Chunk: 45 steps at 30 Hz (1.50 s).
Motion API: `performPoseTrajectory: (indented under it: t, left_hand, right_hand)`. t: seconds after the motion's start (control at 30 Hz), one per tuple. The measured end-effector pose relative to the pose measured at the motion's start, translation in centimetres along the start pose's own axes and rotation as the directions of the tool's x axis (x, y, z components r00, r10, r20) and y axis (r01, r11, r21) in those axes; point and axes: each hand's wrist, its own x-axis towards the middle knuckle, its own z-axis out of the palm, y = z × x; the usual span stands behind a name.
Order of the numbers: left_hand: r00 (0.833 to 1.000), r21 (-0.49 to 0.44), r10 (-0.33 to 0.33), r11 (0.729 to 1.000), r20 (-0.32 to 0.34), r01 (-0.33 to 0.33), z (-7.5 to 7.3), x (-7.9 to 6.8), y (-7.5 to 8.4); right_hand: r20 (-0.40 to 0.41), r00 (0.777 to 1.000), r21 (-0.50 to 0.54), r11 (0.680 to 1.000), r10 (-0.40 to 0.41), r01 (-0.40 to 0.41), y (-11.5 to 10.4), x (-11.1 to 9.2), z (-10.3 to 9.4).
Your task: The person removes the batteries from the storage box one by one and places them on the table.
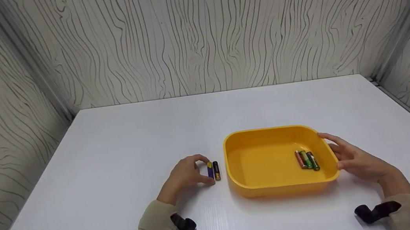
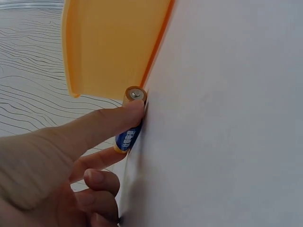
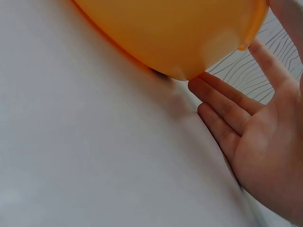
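Pinching the purple battery point(image 1: 210, 172) with our left hand point(image 1: 186, 173), thumb and finger at its ends, just left of the black battery point(image 1: 216, 170) on the table point(image 1: 122, 145). Our right hand point(image 1: 362, 162), fingers extended, touches the right end of the yellow bin point(image 1: 274, 191); we count three batteries point(image 1: 307, 160) inside.

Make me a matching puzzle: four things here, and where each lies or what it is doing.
1. Left hand
2. Red battery
3. Right hand
4. Black-and-copper battery

A. Inside the yellow tub
B. Touching the tub's end
C. On the table, between the purple-and-yellow battery and the tub
D. Pinching the purple-and-yellow battery

Pairs: 1-D, 2-A, 3-B, 4-C
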Motion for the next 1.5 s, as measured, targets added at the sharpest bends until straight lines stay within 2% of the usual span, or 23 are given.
performPoseTrajectory:
  t: [0.5, 0.93, 1.1, 1.3, 1.5]
  left_hand:
    - [1.0, -0.032, 0.016, 0.999, 0.013, -0.016, -0.3, -0.1, 0.1]
    - [0.999, -0.094, 0.041, 0.995, 0.005, -0.041, -1.6, -0.4, 1.1]
    - [0.996, -0.126, 0.089, 0.988, -0.017, -0.09, -2.1, -0.8, 2.0]
    - [0.984, -0.132, 0.172, 0.975, -0.055, -0.178, -2.3, -1.0, 3.4]
    - [0.978, -0.153, 0.2, 0.966, -0.067, -0.208, -2.2, -1.0, 4.9]
  right_hand:
    - [-0.019, 1.0, -0.01, 1.0, 0.018, -0.018, 0.0, 0.0, 0.0]
    - [-0.008, 1.0, -0.01, 1.0, 0.009, -0.009, 0.0, 0.0, -0.1]
    - [0.016, 1.0, 0.008, 1.0, -0.012, 0.012, 0.0, 0.1, -0.1]
    - [-0.021, 0.999, -0.015, 0.999, 0.031, -0.031, 0.0, 0.1, -0.1]
    - [-0.024, 0.999, -0.029, 0.999, 0.025, -0.026, 0.0, 0.0, -0.1]
